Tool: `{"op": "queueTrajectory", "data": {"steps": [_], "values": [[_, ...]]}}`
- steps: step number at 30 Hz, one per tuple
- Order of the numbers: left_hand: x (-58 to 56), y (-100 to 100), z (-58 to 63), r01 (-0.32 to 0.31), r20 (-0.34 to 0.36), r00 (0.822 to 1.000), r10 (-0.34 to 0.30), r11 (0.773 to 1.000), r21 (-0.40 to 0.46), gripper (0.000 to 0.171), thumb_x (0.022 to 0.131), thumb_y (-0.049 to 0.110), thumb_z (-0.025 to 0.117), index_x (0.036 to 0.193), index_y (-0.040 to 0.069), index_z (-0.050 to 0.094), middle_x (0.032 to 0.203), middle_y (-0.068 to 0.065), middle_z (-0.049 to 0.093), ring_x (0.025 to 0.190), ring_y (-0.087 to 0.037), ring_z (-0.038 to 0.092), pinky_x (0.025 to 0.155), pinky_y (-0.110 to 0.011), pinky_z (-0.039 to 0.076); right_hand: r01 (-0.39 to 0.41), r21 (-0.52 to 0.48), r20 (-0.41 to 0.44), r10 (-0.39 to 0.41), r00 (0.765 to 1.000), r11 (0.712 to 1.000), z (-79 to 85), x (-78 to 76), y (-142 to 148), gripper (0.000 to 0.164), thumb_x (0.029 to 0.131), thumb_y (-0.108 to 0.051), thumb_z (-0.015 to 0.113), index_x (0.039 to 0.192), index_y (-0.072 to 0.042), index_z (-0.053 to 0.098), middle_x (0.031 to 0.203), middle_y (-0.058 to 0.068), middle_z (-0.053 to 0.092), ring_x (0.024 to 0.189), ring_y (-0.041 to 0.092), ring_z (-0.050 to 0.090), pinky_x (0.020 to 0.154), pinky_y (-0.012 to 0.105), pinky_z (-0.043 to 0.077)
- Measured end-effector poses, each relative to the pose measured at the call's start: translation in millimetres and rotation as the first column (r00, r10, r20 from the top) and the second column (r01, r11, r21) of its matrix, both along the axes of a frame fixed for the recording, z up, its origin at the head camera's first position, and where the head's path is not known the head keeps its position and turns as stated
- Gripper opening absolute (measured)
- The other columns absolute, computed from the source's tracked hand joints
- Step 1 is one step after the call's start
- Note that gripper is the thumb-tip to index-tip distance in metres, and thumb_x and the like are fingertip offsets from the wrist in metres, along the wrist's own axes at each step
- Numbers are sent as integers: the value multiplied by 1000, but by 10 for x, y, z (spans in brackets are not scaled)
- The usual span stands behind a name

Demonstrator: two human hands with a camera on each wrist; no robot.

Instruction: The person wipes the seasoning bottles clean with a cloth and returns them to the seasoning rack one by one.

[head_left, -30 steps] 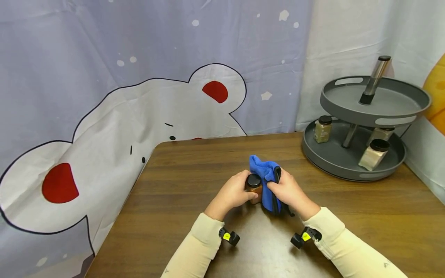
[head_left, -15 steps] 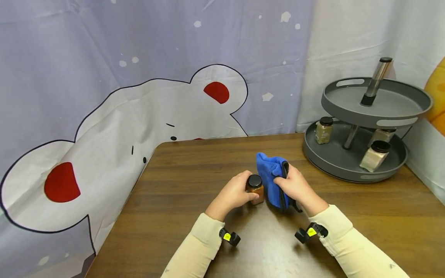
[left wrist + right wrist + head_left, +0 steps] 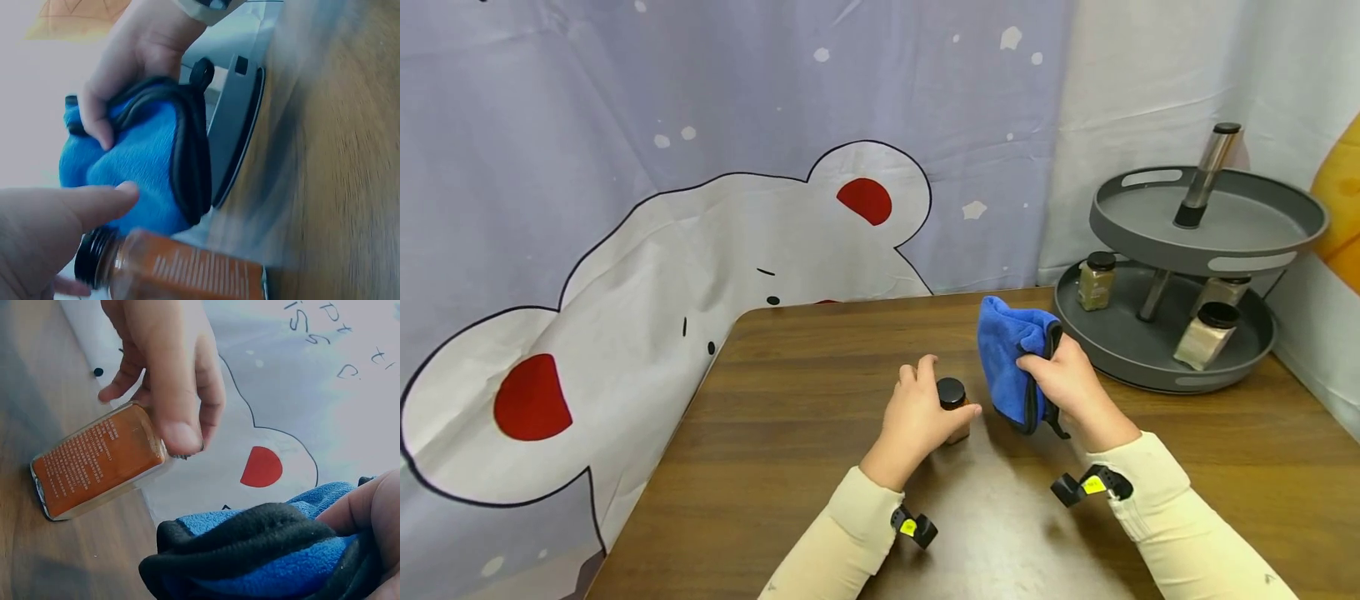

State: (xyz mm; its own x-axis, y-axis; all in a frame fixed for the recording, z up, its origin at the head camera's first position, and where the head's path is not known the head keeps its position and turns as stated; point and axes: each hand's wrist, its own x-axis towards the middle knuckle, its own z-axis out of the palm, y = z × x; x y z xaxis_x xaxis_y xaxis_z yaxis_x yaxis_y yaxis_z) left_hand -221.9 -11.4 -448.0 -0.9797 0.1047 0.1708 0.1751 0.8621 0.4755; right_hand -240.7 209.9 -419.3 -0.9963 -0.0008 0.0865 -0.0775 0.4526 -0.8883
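A square glass spice jar (image 3: 100, 459) with orange-brown powder and a black lid (image 3: 951, 392) stands on the table. My left hand (image 3: 919, 417) is right beside it, fingers and thumb spread around the lid's height. In the left wrist view the thumb (image 3: 94, 203) stretches across above the jar (image 3: 187, 269). To the right, my right hand (image 3: 1071, 383) grips a folded blue cloth (image 3: 1011, 358) with black edging, thumb on the near side. The cloth (image 3: 269, 550) hangs apart from the jar, and its fingers behind the fabric are partly hidden.
A grey two-tier turntable rack (image 3: 1165, 371) stands at the back right of the wooden table (image 3: 820, 358). Its lower tier bears a greenish spice jar (image 3: 1097, 283), a pale one (image 3: 1204, 340) and another behind. A printed curtain (image 3: 715, 242) hangs behind the table.
My right hand has carried the cloth away from the jar, to the right and farther back. My left hand has loosened its grip on the jar and spread its fingers; the jar stays put.
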Motion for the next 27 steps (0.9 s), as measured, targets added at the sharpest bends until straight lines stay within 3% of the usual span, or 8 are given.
{"op": "queueTrajectory", "data": {"steps": [4,8,14,23,27], "values": [[24,134,0,-112,-64,992,107,990,-82,96,78,68,75,145,9,41,119,-20,50,93,-33,64,73,-45,56,-2,-24,-1,2,1000,1000,7,16,-10,64,91,-13,65,149,2,41,142,31,50,125,47,52,103,60,42],[28,215,-23,-142,-86,988,131,981,-136,82,82,65,72,135,9,46,113,-18,48,82,-30,64,67,-43,56,-17,-66,3,18,1000,998,-3,30,-29,64,90,-9,64,148,4,40,142,31,50,124,45,52,104,58,42],[11,222,-77,-130,-119,986,115,984,-125,57,88,55,72,120,11,55,109,-17,47,73,-28,63,61,-40,54,-30,-67,2,31,1000,997,2,27,-54,64,90,-9,64,149,4,40,142,31,50,124,44,53,103,57,42],[-21,172,-67,-68,-55,996,65,996,-54,52,87,45,75,119,8,57,110,-19,47,79,-30,63,68,-37,54,-47,-72,-38,44,998,996,-17,31,-51,61,89,-6,64,146,4,45,139,30,54,121,43,55,101,54,44],[-45,118,-56,3,-27,1000,-3,1000,-7,46,85,37,76,117,10,59,108,-18,47,85,-31,60,71,-37,54,-40,-64,-34,37,999,997,-22,32,-46,61,89,-7,65,145,5,45,139,31,54,121,44,55,101,55,44]]}}
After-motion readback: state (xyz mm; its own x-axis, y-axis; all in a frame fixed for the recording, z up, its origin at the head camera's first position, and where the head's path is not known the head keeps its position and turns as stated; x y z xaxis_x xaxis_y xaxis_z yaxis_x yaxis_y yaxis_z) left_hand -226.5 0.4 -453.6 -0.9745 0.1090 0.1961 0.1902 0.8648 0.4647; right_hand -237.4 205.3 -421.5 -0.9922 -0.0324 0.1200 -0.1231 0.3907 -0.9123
